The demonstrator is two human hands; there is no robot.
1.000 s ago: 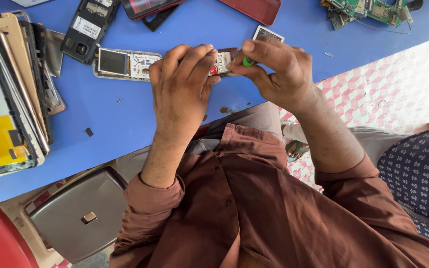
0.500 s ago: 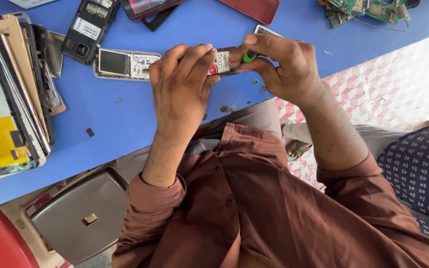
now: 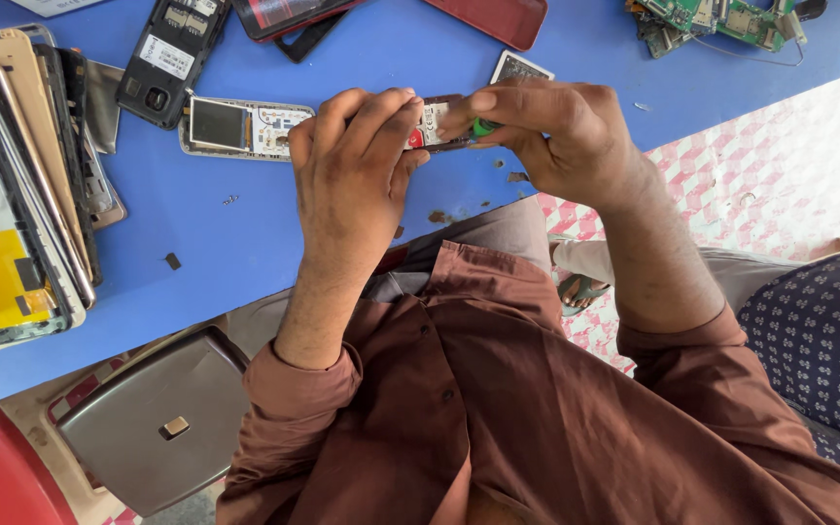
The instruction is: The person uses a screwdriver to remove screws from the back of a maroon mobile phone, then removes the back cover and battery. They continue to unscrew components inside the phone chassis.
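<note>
Gripping a small phone part [image 3: 432,124] between both hands above the blue surface [image 3: 245,224], the left hand [image 3: 357,165] clasps it from 9 o'clock while the right hand [image 3: 546,131] pinches a green-handled tool [image 3: 481,126] at its 3 o'clock end. Doing this well likely means steadying the part and keeping the tool tip square. One opened keypad phone [image 3: 245,126] lies at 9 o'clock, one black phone back [image 3: 167,58] at 10, one stack of screen frames [image 3: 12,194] farther out
</note>
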